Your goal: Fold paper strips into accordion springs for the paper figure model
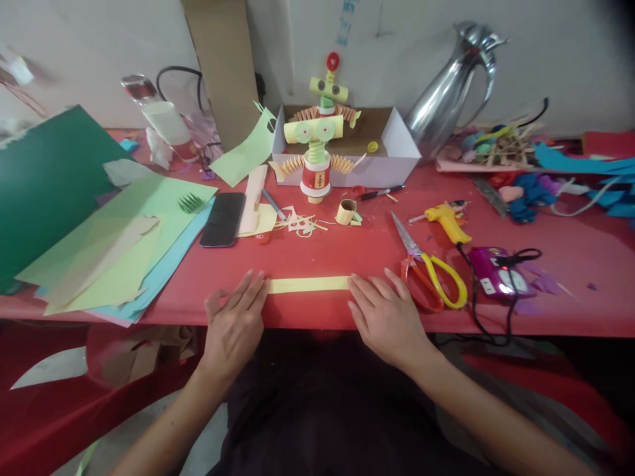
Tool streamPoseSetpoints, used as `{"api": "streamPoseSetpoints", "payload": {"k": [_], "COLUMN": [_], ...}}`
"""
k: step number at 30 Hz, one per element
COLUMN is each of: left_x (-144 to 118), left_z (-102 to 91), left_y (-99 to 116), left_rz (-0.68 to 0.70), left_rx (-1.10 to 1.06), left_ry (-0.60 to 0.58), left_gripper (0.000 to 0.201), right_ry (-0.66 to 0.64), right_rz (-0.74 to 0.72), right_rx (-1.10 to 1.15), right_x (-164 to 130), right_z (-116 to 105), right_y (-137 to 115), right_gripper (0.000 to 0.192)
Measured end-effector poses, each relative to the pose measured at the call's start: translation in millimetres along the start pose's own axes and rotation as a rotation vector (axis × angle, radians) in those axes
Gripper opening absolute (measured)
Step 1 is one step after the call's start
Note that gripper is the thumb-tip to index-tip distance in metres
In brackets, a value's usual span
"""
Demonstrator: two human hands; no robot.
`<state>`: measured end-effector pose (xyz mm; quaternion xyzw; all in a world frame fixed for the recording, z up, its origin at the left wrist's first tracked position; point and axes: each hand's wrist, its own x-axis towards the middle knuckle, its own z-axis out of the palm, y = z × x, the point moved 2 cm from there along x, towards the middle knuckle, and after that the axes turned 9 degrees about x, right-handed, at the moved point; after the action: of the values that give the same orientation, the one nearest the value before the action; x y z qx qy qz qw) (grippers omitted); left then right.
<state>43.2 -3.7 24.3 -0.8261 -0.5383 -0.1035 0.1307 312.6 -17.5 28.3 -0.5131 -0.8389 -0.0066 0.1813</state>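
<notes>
The left hand (237,317) lies flat on the red tabletop (347,244), palm down, fingers stretched out and close together, with the fingertips pressing on the left end of a yellow paper strip (308,284). The right hand (384,314) lies the same way, flat and open, with its fingertips on the right end of the strip. Neither hand grips anything; both only press down. The strip lies straight across the near edge of the tabletop, between the two hands, running left to right.

Just beside the right hand, to its right, a pair of scissors (429,268) with one red and one yellow handle loop lies with its blades pointing away toward the back. Further right sits a yellow glue gun (449,221), and near it a purple device (491,274) with a black cable.

To the left of the left hand, well apart, a stack of coloured paper sheets (119,251) in light green, blue and tan overlaps a dark green sheet (44,178). A black phone (223,219) lies face up next to the stack.

Behind the strip, small paper scraps (300,225) and a short paper roll (346,211) are scattered. Behind those stands a paper robot figure (317,142), upright in front of a white cardboard box (397,149). A silver metal jug (454,86) stands at the back right, with a heap of coloured scraps (536,178) beside it.
</notes>
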Motion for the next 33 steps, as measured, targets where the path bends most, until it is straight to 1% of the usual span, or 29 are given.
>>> {"api": "streamPoseSetpoints", "payload": {"k": [4,7,9,10,11,12,13,14,15,16,17,19,21,23,27,33], "left_x": [-3.2,-1.4,6.5,12.8,20.4,28.9,37.5,45.7,52.7,58.1,61.8,65.0,64.6,63.6,64.4,65.5], "left_z": [-1.7,-12.9,-26.1,-33.2,-39.1,-43.5,-45.3,-44.1,-39.7,-33.2,-25.4,-9.4,2.3,8.4,10.0,9.6], "left_y": [-10.5,-12.1,-3.0,5.3,16.1,28.3,40.8,53.0,63.4,69.8,72.3,68.5,59.0,50.9,47.0,45.4], "left_rz": [-0.007,-0.059,-0.142,-0.181,-0.191,-0.173,-0.127,-0.032,0.094,0.157,0.181,0.183,0.188,0.217,0.307,0.309], "left_rx": [0.025,0.047,0.099,0.131,0.148,0.142,0.116,0.068,0.003,-0.060,-0.120,-0.239,-0.326,-0.360,-0.313,-0.281], "left_ry": [0.034,0.027,0.051,0.085,0.116,0.155,0.185,0.187,0.146,0.092,0.036,-0.037,-0.048,-0.035,-0.014,-0.015], "left_gripper": [0.050,0.047,0.039,0.032,0.025,0.022,0.020,0.018,0.017,0.015,0.013,0.013,0.013,0.014,0.020,0.019], "right_ry": [0.069,0.095,0.100,0.099,0.095,0.089,0.081,0.069,0.055,0.041,0.028,0.012,0.009,0.007,-0.021,-0.028], "right_rz": [0.007,-0.019,-0.051,-0.065,-0.079,-0.089,-0.097,-0.103,-0.103,-0.100,-0.095,-0.085,-0.080,-0.082,-0.112,-0.169], "right_rx": [0.003,0.002,-0.006,-0.011,-0.018,-0.025,-0.029,-0.030,-0.026,-0.018,-0.004,0.037,0.085,0.120,0.134,0.117], "right_x": [3.8,7.1,9.0,9.9,10.9,11.9,13.0,14.1,15.3,16.3,17.4,19.3,21.2,23.2,26.9,29.1], "right_z": [2.4,4.9,5.1,4.6,3.7,2.6,1.3,0.1,-1.0,-1.9,-2.6,-3.7,-4.4,-4.9,-5.5,-6.5], "right_y": [6.0,9.1,9.2,8.8,8.2,7.5,6.8,6.3,6.2,6.4,7.1,9.5,12.6,15.9,20.8,24.2], "right_gripper": [0.031,0.027,0.025,0.024,0.024,0.023,0.024,0.024,0.024,0.024,0.024,0.023,0.021,0.019,0.020,0.021]}}
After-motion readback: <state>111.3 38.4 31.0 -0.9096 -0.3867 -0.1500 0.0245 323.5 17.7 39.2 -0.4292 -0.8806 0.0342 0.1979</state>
